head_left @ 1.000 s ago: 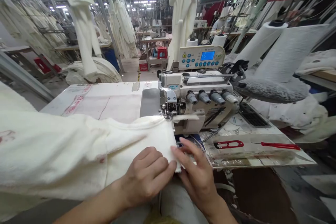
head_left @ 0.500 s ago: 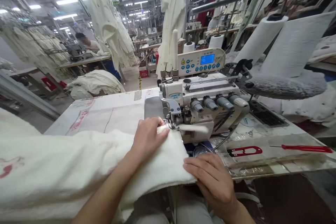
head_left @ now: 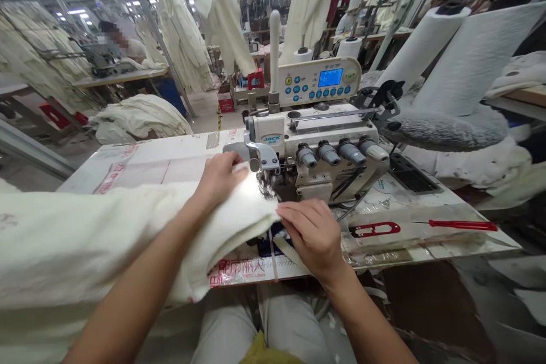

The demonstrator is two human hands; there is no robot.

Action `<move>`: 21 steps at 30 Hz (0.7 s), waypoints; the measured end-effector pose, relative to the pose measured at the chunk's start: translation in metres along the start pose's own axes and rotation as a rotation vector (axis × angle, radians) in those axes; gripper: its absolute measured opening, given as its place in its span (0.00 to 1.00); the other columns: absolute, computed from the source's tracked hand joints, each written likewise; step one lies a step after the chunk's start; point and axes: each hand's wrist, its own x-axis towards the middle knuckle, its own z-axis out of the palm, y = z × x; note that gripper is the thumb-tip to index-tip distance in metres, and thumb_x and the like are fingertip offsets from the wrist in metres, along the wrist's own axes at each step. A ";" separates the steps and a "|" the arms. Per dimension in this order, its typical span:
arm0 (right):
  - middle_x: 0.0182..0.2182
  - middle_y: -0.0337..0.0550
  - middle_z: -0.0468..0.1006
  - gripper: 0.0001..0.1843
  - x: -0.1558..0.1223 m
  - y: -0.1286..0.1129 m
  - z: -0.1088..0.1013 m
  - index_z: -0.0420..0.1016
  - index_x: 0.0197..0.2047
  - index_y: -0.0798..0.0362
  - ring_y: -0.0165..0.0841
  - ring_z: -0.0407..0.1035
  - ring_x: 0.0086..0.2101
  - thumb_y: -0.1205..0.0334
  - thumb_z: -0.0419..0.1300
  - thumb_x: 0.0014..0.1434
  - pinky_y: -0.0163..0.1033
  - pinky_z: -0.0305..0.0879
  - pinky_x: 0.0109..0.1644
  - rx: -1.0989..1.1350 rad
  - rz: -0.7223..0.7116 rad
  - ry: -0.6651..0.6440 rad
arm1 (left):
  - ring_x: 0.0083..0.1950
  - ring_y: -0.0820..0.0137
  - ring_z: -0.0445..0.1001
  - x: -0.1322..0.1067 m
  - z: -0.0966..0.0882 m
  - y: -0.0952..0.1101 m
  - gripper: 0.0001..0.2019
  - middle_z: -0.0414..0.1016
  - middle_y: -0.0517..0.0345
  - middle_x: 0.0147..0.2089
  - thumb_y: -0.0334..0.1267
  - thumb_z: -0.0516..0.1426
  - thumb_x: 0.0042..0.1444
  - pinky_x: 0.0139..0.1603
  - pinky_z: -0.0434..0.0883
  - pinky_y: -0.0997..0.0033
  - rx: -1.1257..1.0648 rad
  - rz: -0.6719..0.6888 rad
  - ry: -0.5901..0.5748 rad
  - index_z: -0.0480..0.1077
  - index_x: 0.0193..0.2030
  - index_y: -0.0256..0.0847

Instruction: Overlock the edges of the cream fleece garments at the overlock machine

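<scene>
Cream fleece fabric lies across the overlock machine's table, its right edge at the needle and presser foot of the white overlock sewing machine. My left hand rests on the fabric's far side, left of the foot, thumb on top and fingers curled over the edge. Just in front of the foot, my right hand pinches the fabric's near right corner between thumb and fingers. The near edge bows up, showing two layers. The fingertips of both hands are partly hidden.
Red thread snips and a red-handled screwdriver lie on the table's right. White thread cones stand behind. Piled cream cloth and hanging garments are beyond the table. Another person sits at a machine far left.
The fabric has advanced past the foot, away from me. My right hand has moved up and left with the corner, closer to the foot. The camera view has shifted too.
</scene>
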 end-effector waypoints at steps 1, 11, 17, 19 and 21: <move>0.37 0.43 0.80 0.07 0.002 0.003 0.003 0.75 0.39 0.56 0.33 0.67 0.35 0.73 0.59 0.57 0.39 0.61 0.38 -0.021 -0.001 -0.011 | 0.36 0.64 0.69 0.005 0.002 -0.002 0.06 0.73 0.56 0.34 0.39 0.54 0.52 0.36 0.62 0.68 0.000 0.002 0.010 0.67 0.32 0.40; 0.40 0.47 0.78 0.07 -0.006 -0.014 0.004 0.73 0.41 0.55 0.33 0.69 0.38 0.71 0.57 0.59 0.39 0.62 0.41 -0.018 0.121 0.042 | 0.49 0.62 0.69 0.049 0.006 -0.010 0.10 0.73 0.52 0.41 0.36 0.48 0.55 0.47 0.64 0.65 0.099 -0.065 0.103 0.67 0.37 0.36; 0.44 0.49 0.76 0.10 -0.028 -0.035 0.008 0.72 0.45 0.55 0.34 0.69 0.43 0.71 0.55 0.60 0.40 0.64 0.47 0.177 0.163 -0.030 | 0.43 0.62 0.73 -0.009 -0.015 -0.046 0.14 0.72 0.47 0.44 0.42 0.47 0.59 0.42 0.67 0.64 0.115 -0.242 0.101 0.63 0.46 0.34; 0.41 0.48 0.76 0.10 -0.031 -0.041 0.010 0.73 0.44 0.54 0.33 0.70 0.41 0.69 0.54 0.61 0.38 0.65 0.44 0.258 0.267 -0.016 | 0.37 0.63 0.74 -0.055 -0.024 -0.051 0.17 0.74 0.48 0.43 0.44 0.50 0.58 0.38 0.67 0.65 0.096 -0.284 0.065 0.61 0.49 0.36; 0.32 0.43 0.76 0.09 -0.031 -0.046 0.015 0.74 0.42 0.54 0.31 0.69 0.31 0.62 0.55 0.61 0.35 0.64 0.35 0.393 0.459 -0.068 | 0.39 0.63 0.74 -0.101 -0.035 -0.042 0.19 0.73 0.50 0.45 0.48 0.47 0.61 0.40 0.67 0.66 0.026 -0.259 -0.010 0.58 0.53 0.40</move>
